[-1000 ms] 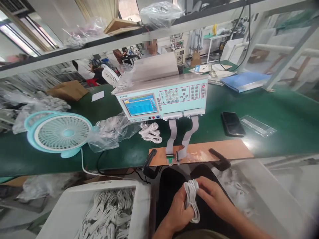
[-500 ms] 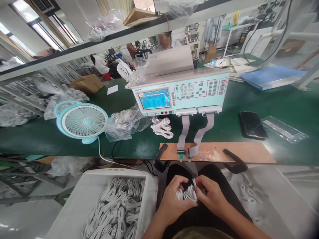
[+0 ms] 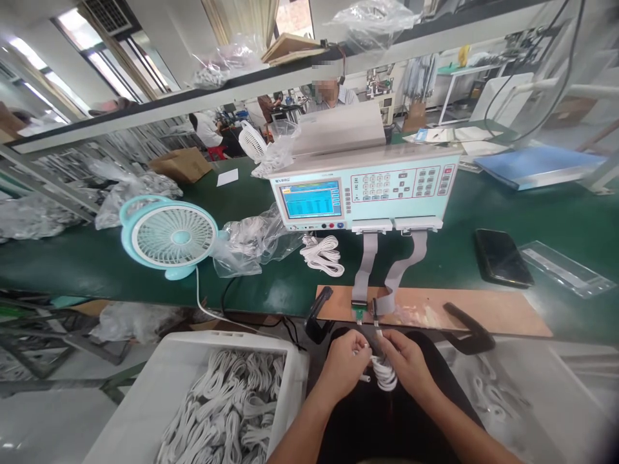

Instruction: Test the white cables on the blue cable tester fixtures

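A coiled white cable [image 3: 385, 375] hangs between my hands, over my lap. My right hand [image 3: 409, 362] pinches one end of it, just below the dark ribbon-cable connector [image 3: 375, 310] on the board's edge. Whether that end is inside the connector I cannot tell. My left hand [image 3: 344, 366] is closed on another part of the cable, beside the coil, and a white cable tip sticks out under its fingers. Left of that connector, a green circuit board [image 3: 358, 312] with a metal plug ends the other grey ribbon cable [image 3: 366, 267].
A tester with a lit screen [image 3: 312, 201] stands on the green table [image 3: 271, 290]. Black clamps [image 3: 319, 314] hold a copper-coloured board [image 3: 503, 309] at the edge. A white bin [image 3: 290, 386] of coiled cables is at left. A fan [image 3: 174, 237] and phone [image 3: 503, 258] lie around. A person sits beyond.
Both hands have moved up towards the table edge with the cable. The coil now hangs below my right hand, and a cable end has come up to the connector. The view has shifted slightly.
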Available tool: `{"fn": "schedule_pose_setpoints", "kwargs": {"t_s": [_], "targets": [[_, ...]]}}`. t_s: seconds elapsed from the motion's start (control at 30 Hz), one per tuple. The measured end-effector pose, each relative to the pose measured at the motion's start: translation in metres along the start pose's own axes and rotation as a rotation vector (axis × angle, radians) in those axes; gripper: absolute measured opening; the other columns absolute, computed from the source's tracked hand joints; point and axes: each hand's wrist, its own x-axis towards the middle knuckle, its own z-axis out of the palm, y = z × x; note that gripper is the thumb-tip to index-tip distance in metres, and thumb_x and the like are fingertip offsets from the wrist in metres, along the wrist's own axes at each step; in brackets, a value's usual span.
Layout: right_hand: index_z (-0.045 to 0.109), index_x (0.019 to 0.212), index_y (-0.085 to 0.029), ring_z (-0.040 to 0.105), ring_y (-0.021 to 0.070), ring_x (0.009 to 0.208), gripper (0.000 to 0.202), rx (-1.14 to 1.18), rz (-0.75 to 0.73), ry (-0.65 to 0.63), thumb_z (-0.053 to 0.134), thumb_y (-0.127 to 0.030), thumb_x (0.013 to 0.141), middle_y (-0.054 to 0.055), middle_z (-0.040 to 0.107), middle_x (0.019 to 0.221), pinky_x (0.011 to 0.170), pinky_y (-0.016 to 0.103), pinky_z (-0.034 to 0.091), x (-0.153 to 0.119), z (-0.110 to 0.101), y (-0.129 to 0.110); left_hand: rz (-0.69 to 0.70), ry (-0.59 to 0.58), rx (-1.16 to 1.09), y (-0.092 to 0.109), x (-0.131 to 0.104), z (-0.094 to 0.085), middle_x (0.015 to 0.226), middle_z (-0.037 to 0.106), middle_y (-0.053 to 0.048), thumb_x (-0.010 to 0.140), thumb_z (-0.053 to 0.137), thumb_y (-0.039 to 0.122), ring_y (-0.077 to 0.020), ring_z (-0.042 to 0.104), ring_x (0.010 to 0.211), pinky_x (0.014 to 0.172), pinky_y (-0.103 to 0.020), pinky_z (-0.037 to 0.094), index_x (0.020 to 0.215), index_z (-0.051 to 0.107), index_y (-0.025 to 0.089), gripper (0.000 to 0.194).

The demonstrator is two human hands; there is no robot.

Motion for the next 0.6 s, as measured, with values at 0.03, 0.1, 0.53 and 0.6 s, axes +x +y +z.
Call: {"fn": "schedule_pose_setpoints", "kwargs": {"t_s": [0.03, 0.1, 0.53, 0.6], "targets": [[0.066, 0.078, -0.018, 0.053, 0.0179, 0.067, 0.037, 0.040, 0.025, 0.003, 0.058, -0.053, 0.087, 0.002, 0.059, 0.069, 0.063, 0.027, 0.042, 0.002, 0.001, 0.001, 0.010, 0.000, -0.050, -0.003, 0.001, 0.001, 0.064, 0.056, 0.003, 0.077, 0.052, 0.020, -0.0127, 0.056, 0.062, 0.059, -0.023, 0.040, 0.076, 0.057, 0.018, 0.006], [0.067, 0.078, -0.017, 0.053, 0.0175, 0.067, 0.039, 0.097, 0.052, -0.002, 0.060, -0.055, 0.085, 0.001, 0.059, 0.068, 0.064, 0.027, 0.043, 0.005, 0.001, 0.002, 0.048, 0.036, -0.141, -0.008, 0.003, 0.005, 0.064, 0.054, 0.004, 0.077, 0.053, 0.020, -0.0105, 0.051, 0.059, 0.058, -0.022, 0.039, 0.076, 0.056, 0.017, 0.004], [0.060, 0.062, -0.017, 0.041, 0.0113, 0.053, 0.046, 0.262, 0.193, -0.019, 0.072, -0.061, 0.070, -0.003, 0.050, 0.055, 0.052, 0.025, 0.033, 0.010, 0.006, -0.015, -0.259, 0.018, -0.834, -0.023, 0.007, 0.011, 0.063, 0.062, 0.000, 0.055, 0.085, 0.034, -0.0086, 0.052, 0.054, 0.055, -0.021, 0.040, 0.079, 0.068, 0.012, 0.037], [0.059, 0.060, -0.017, 0.041, 0.0107, 0.051, 0.046, 0.344, 0.259, -0.035, 0.075, -0.059, 0.068, -0.003, 0.050, 0.053, 0.051, 0.025, 0.033, 0.010, 0.007, -0.018, -0.220, -0.027, -0.734, -0.023, 0.008, 0.006, 0.060, 0.060, 0.001, 0.061, 0.082, 0.040, -0.0075, 0.049, 0.051, 0.052, -0.020, 0.037, 0.073, 0.067, 0.012, 0.034]]}}
